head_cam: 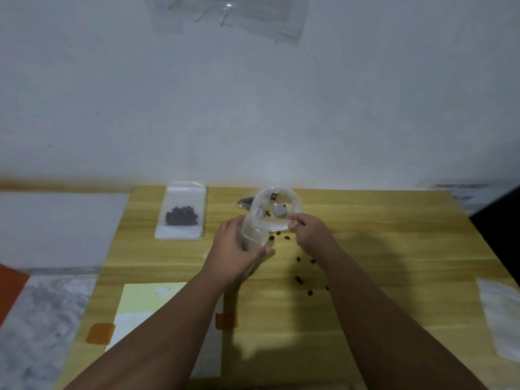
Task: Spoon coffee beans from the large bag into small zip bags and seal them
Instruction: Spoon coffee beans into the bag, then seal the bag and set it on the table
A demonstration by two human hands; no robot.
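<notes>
- left hand: fingers and thumb curled round the lower body of the open clear bag, firm wrap, thumb tip on the near side.
- right hand: fingertips closed in a pinch on the bag's rim at its 4 o'clock edge, other fingers curled under.
- open clear bag: held up off the table around mid-table, tilted, with its round mouth facing the camera. A few beans are inside.
- small grey thing sits in the mouth just beside the right fingertips; too blurred to tell what it is.
- filled zip bag: lies flat at 9 o'clock of the held bag, apart from it, with a dark clump of beans in its middle.
- loose coffee beans: scattered on the table from 5 to 6 o'clock of the held bag, between the forearms.
- dark heap: behind the held bag at 11 o'clock, partly hidden, unclear.
- yellow sheet with orange tape: at 7 o'clock, under the left forearm.
- white plastic: on the table's right edge, at 4 o'clock.
- clear film: on the wall at 12 o'clock.
</notes>
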